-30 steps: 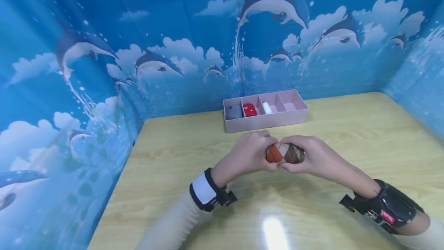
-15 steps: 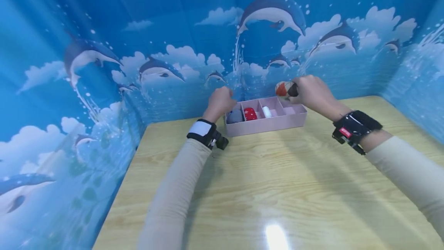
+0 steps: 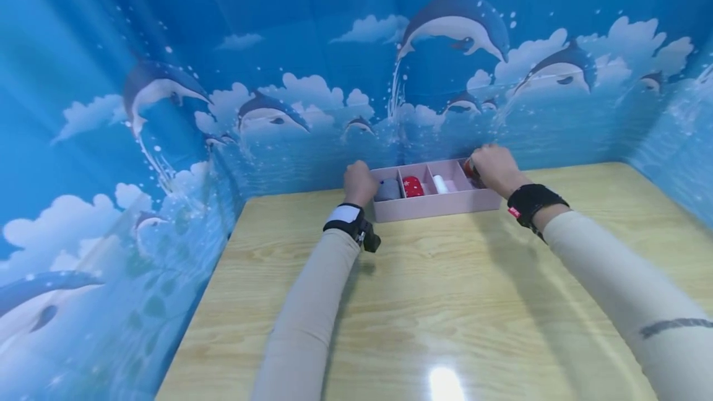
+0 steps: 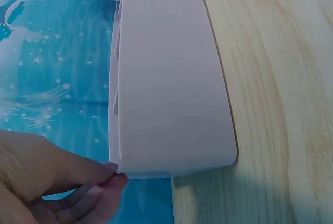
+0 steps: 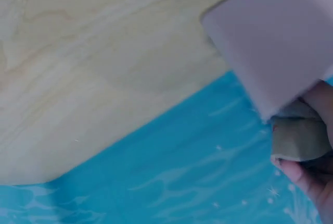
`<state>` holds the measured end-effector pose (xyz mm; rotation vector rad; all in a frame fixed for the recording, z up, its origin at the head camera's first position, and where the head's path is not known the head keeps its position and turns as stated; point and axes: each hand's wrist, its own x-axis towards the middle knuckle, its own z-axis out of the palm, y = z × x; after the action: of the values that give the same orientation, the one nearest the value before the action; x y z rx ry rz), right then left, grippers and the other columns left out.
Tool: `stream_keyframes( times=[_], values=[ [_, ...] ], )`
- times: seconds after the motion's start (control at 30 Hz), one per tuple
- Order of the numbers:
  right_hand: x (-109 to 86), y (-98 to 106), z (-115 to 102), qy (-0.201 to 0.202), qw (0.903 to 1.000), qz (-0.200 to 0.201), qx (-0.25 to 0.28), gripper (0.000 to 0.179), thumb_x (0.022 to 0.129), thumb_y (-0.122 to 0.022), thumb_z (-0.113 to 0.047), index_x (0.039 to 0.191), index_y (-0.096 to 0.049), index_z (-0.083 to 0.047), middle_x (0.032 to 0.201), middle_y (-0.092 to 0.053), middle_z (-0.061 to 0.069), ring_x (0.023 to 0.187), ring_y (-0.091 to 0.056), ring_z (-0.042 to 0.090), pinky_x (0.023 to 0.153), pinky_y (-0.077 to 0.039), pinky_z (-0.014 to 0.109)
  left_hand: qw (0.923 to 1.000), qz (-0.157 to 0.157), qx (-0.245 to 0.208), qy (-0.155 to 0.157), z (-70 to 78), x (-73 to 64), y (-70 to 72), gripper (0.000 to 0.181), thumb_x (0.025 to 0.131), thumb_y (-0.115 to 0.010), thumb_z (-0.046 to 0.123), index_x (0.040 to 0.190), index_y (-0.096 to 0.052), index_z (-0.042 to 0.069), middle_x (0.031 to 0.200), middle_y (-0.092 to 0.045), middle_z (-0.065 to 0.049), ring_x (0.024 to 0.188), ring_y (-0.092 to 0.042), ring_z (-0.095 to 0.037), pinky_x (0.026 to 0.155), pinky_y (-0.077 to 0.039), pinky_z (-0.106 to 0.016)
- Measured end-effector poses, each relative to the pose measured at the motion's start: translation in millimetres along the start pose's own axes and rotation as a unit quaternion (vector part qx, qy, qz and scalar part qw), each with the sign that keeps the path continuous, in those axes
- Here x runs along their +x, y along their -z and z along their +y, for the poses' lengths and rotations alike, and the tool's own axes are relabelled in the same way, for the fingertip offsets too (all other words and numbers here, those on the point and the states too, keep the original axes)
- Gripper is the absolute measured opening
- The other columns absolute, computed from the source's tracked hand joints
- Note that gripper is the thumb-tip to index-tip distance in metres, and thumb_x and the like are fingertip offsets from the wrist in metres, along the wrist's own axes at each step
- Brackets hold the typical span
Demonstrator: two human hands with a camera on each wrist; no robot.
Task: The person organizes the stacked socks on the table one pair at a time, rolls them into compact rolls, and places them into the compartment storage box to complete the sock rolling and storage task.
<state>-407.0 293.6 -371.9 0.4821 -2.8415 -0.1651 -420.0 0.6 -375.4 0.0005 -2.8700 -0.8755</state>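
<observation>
A long pink divided box (image 3: 437,205) stands at the back of the table. My left hand (image 3: 359,183) is at its left end; in the left wrist view, thumb and fingertips pinch the box's rim corner. My right hand (image 3: 494,169) is over the right-end compartment and grips a rolled argyle sock (image 3: 469,168), orange and brown, partly hidden by the fingers. In the right wrist view the rolled sock (image 5: 299,139) is at the box's rim, thumb underneath. The other compartments hold a grey rolled bundle (image 3: 388,189), a red patterned one (image 3: 413,187) and a small white roll (image 3: 440,184).
The light wooden table (image 3: 423,289) spreads out in front of the box. Close behind the box hangs a blue dolphin-print curtain (image 3: 312,110), which also runs down the left and right sides.
Both hands held the rolled sock over the table a second ago. The right hand has since carried it to the box and lowered it at the right-end compartment; the left has moved to the box's left end.
</observation>
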Motion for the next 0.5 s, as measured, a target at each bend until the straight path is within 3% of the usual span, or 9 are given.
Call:
stream_keyframes(
  times=[0.13, 0.2, 0.33, 0.5],
  values=[
    [1.1, -12.4, 0.0, -0.017, 0.9997, -0.015, 0.001, 0.003, 0.089, -0.064, 0.007, 0.087, -0.063, 0.008, 0.086, -0.065, 0.027, 0.082, -0.065, 0.044, 0.066, -0.057, 0.056, 0.9994, -0.008, -0.024, 0.025, 3.6, -1.2, 1.9, 0.006, 0.092, -0.071, 0.007, 0.094, -0.071, 0.001, 0.095, -0.075, -0.014, 0.088, -0.072, -0.025, 0.071, -0.058, -0.034],
    [1.7, -17.7, 0.3, -0.026, 0.9995, -0.018, 0.009, 0.008, 0.089, -0.062, 0.006, 0.096, -0.062, 0.011, 0.091, -0.064, 0.030, 0.087, -0.065, 0.047, 0.069, -0.057, 0.058, 0.9989, -0.013, -0.028, 0.035, 5.2, -1.2, 2.5, 0.006, 0.093, -0.070, 0.006, 0.089, -0.070, 0.002, 0.092, -0.074, -0.012, 0.084, -0.071, -0.023, 0.067, -0.056, -0.032],
    [4.4, -25.2, 2.4, -0.051, 0.9983, -0.017, 0.022, 0.017, 0.091, -0.059, 0.004, 0.106, -0.061, 0.012, 0.098, -0.064, 0.032, 0.092, -0.064, 0.049, 0.074, -0.056, 0.060, 0.9978, -0.032, -0.036, 0.046, 5.0, 1.2, 4.0, 0.026, 0.095, -0.066, 0.007, 0.069, -0.058, 0.007, 0.073, -0.066, -0.007, 0.067, -0.062, -0.019, 0.054, -0.046, -0.027],
    [9.0, -31.6, 6.9, -0.067, 0.9972, -0.017, 0.028, 0.018, 0.091, -0.060, -0.003, 0.103, -0.066, 0.008, 0.098, -0.068, 0.030, 0.094, -0.062, 0.049, 0.086, -0.050, 0.060, 0.9970, -0.044, -0.035, 0.054, 0.9, 6.1, 4.6, 0.029, 0.094, -0.067, 0.010, 0.066, -0.061, 0.007, 0.067, -0.068, -0.008, 0.056, -0.066, -0.017, 0.046, -0.046, -0.023]
  ],
)
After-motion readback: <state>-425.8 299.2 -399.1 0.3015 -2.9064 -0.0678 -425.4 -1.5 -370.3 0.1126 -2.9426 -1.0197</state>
